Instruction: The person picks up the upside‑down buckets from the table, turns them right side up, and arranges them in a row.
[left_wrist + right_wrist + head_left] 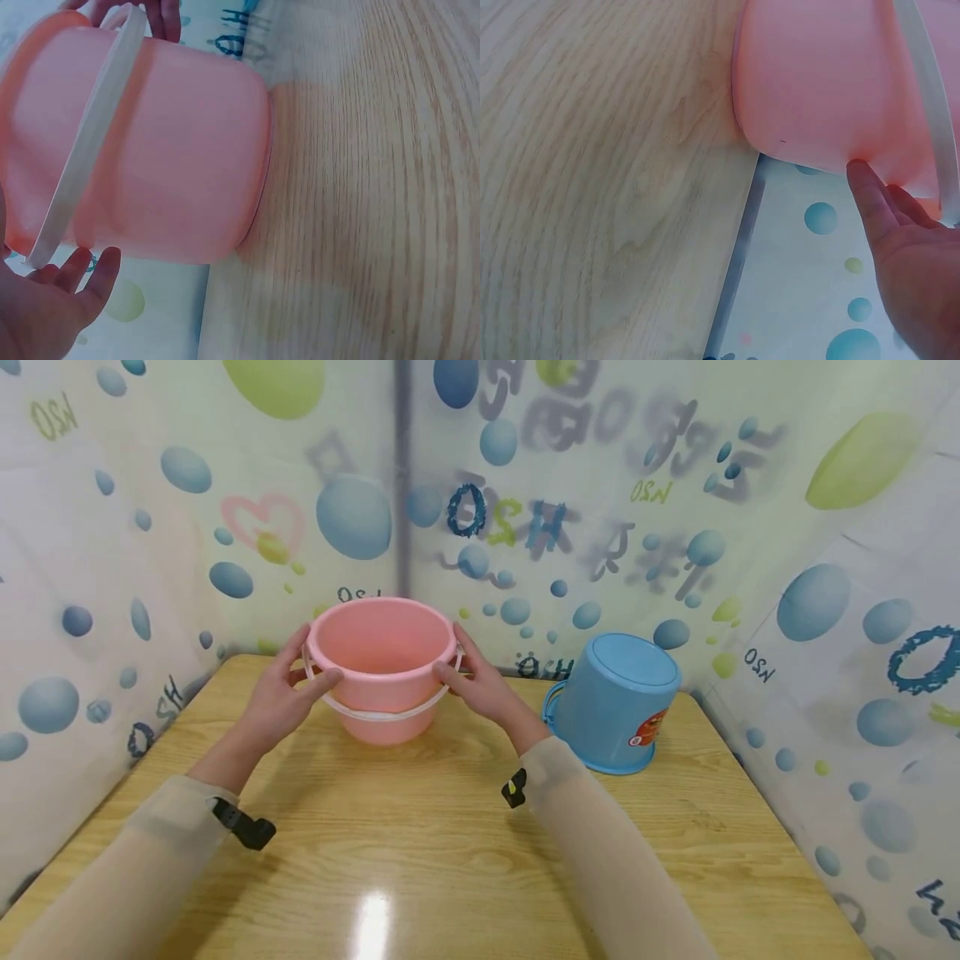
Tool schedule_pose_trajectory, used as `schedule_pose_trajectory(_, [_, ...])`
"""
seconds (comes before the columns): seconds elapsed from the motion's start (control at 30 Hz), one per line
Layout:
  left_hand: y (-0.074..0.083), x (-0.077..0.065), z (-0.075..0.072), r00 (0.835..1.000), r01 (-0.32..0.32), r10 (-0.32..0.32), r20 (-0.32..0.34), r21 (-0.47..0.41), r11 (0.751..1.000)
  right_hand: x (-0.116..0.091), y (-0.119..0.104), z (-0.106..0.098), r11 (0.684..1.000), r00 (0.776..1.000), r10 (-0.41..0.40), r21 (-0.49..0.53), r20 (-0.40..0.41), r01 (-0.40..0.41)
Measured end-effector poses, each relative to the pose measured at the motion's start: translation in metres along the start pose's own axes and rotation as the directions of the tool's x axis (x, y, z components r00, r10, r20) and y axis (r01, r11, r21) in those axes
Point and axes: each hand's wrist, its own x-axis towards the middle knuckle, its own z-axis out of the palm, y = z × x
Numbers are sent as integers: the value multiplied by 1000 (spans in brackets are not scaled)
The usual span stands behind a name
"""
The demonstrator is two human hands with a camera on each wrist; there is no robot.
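Note:
A pink bucket (384, 693) stands upright near the far edge of the wooden table, its mouth facing up. Its white handle (378, 716) hangs down across the near side. My left hand (277, 700) grips the rim at the left, thumb on the near side and fingers behind. On the opposite side, my right hand (486, 690) holds the rim the same way. Both wrist views show fingertips against the pink wall (187, 150), and the base meets the wood (645, 180). The bucket's far side is hidden.
To the right, a blue bucket (615, 702) sits upside down, with a red label and its handle at the left. The wooden table top (420, 852) extends toward me. Patterned curtains (585, 460) enclose the table at the back and sides.

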Motion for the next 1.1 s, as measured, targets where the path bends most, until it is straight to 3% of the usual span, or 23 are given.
schedule_pose_trajectory(0.6, [0, 10, 4, 1000, 23, -22, 16, -45, 999, 8, 2, 0, 999, 1000, 15, 29, -26, -14])
schedule_pose_trajectory(1.1, [-4, 11, 1, 1000, 14, -14, 19, -4, 1000, 7, 0, 3, 1000, 999, 23, -8, -37, -23])
